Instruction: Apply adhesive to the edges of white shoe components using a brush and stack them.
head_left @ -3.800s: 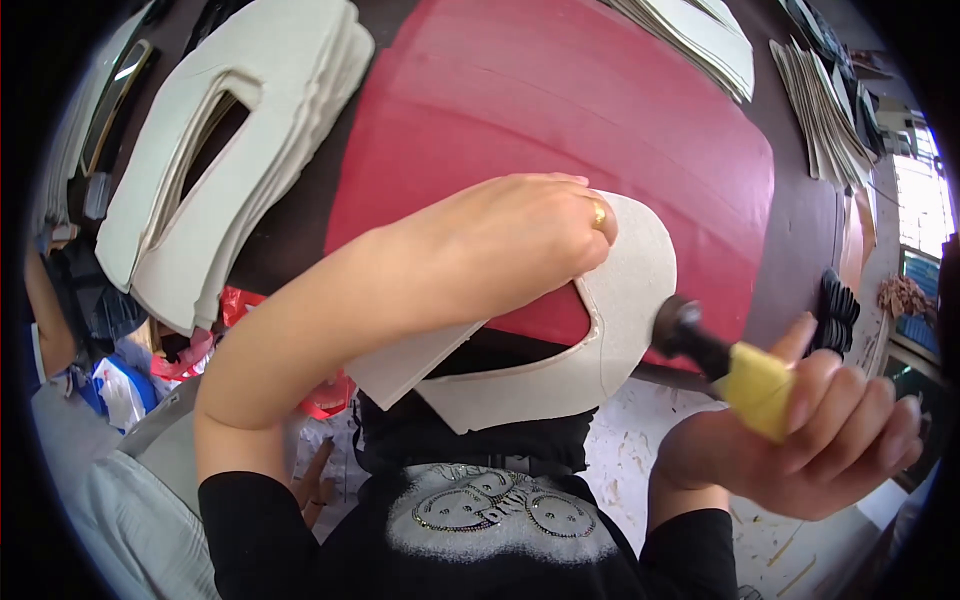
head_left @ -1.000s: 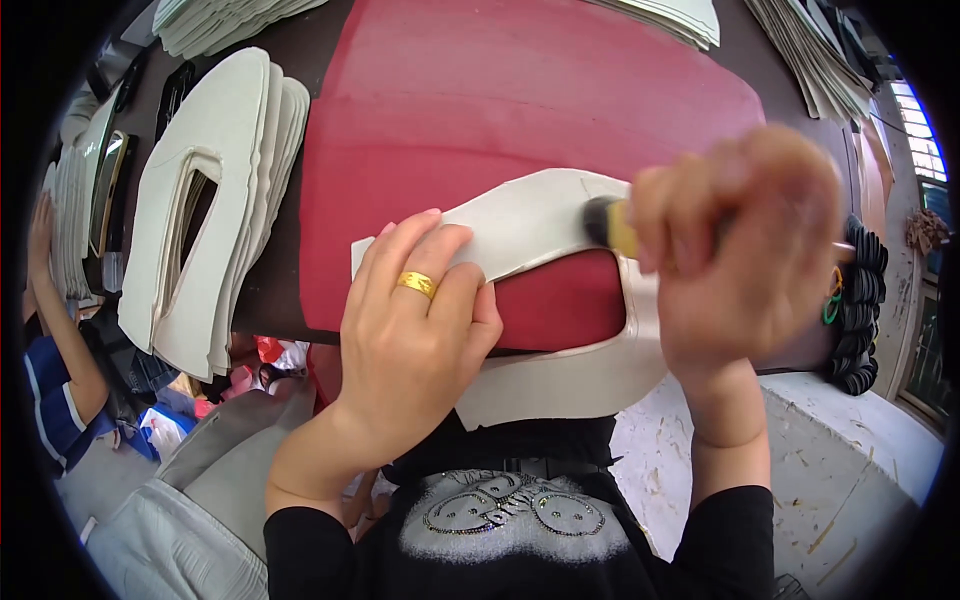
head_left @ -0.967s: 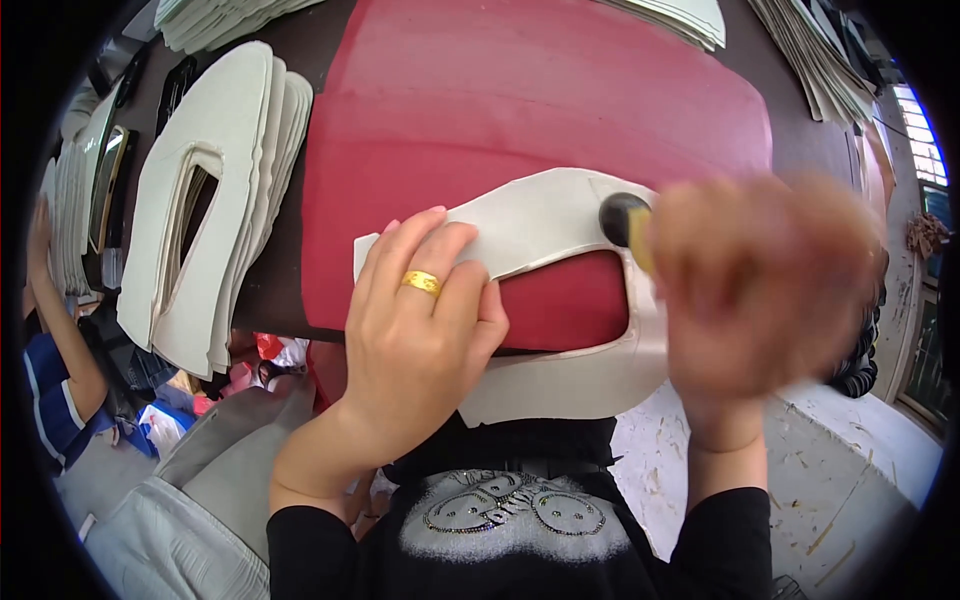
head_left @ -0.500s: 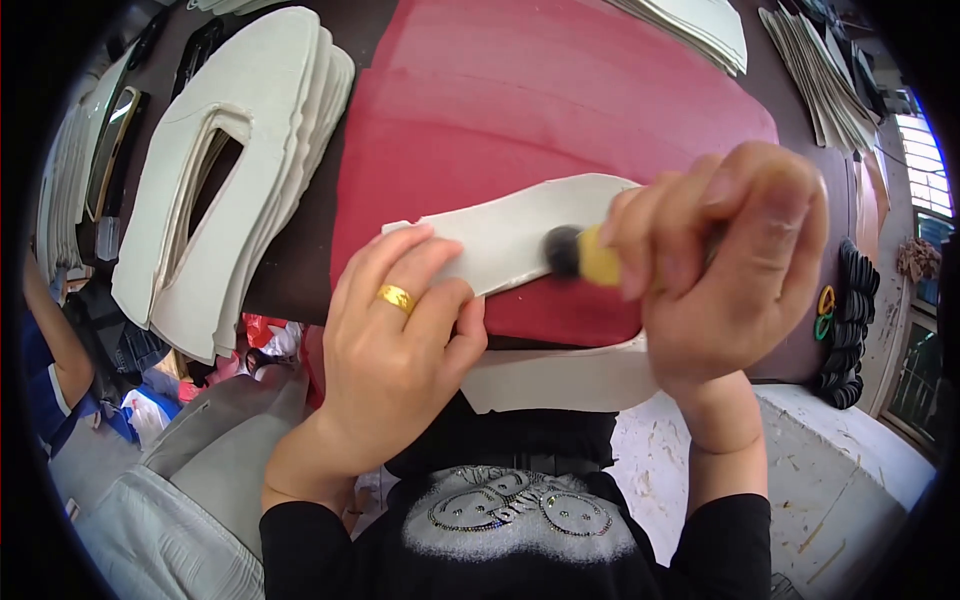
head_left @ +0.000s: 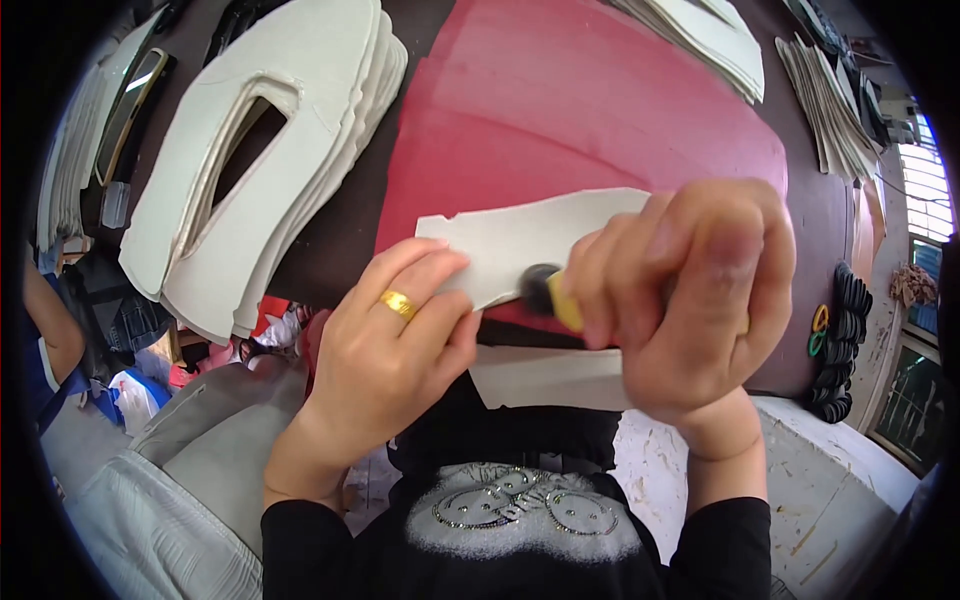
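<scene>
An off-white, leather-like piece (head_left: 540,232) with a curved outline lies on a red mat (head_left: 600,110) in front of me. My left hand (head_left: 395,330), a gold ring on one finger, holds its left end with bent fingers. The thumb is tucked in close to the near edge. In my right fist (head_left: 700,290) is a hammer (head_left: 543,290) with a round black head and a yellow part below it. Its head, blurred, is over the piece's near edge, just right of my left fingertips. Whether it touches cannot be seen. The fist covers the piece's right end.
Stacked off-white cut pieces (head_left: 330,150) with a long opening stand at the left. More stacks lie at the far right (head_left: 715,45). Another off-white strip (head_left: 545,380) hangs at the near edge. A phone (head_left: 130,110) lies far left. Another person's arm (head_left: 55,320) shows there.
The hammer and my right hand have moved left and slightly down, closer to my left fingers. My left hand still holds the piece. The whole view has shifted slightly.
</scene>
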Available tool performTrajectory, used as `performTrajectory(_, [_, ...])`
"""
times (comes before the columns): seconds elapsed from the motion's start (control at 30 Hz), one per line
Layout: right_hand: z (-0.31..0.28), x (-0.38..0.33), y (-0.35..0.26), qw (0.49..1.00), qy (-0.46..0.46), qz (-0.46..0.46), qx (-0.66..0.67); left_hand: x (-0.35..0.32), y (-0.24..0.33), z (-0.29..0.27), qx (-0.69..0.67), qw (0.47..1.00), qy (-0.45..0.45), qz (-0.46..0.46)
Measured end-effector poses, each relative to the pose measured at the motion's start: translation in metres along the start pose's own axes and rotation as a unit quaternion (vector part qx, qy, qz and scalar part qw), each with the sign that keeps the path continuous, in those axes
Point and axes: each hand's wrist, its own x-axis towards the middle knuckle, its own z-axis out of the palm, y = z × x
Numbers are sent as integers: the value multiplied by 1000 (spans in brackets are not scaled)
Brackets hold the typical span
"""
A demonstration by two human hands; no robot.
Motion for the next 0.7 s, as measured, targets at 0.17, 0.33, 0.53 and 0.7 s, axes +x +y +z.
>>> performTrajectory(0.17, [7,-1,-2,995,-67,-46,-57,-6,-1,-6,-24,1000,-3,-4])
performTrajectory(0.33, [23,13,-6,987,15,-29,-158,13,-25,-14,-101,992,-70,31])
performTrajectory(0.53, [-57,-22,-22,958,222,-180,-13,100,14,56,-31,986,-103,128])
performTrajectory(0.7, [-107,-70,-6,937,306,-120,115,83,22,18,-246,943,-221,-23])
